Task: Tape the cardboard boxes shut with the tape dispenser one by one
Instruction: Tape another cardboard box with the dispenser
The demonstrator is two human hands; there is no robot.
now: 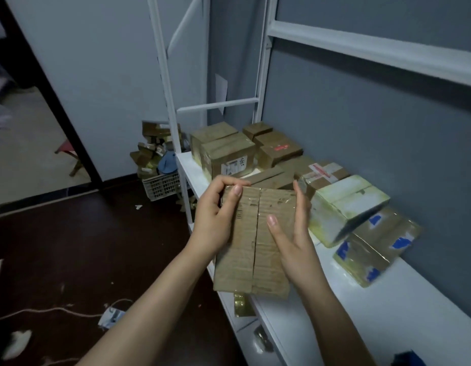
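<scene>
Between my hands, above the front edge of the white desk (403,313), is a flat brown cardboard box (251,260) with a lengthwise seam between its two flaps. My left hand (216,220) grips its upper left corner, thumb on the top face and fingers curled over the far edge. My right hand (292,233) holds its right side, thumb pressed on the top face, fingers straight along the edge. No tape dispenser can be seen.
Several taped cardboard boxes (229,151) crowd the desk against the grey wall, with a white-wrapped one (345,207) and a blue-patched one (374,247) nearest. A white metal bunk frame (165,75) stands at the desk's far end. A plastic crate (160,184) of scraps, a cord and litter lie on the dark floor.
</scene>
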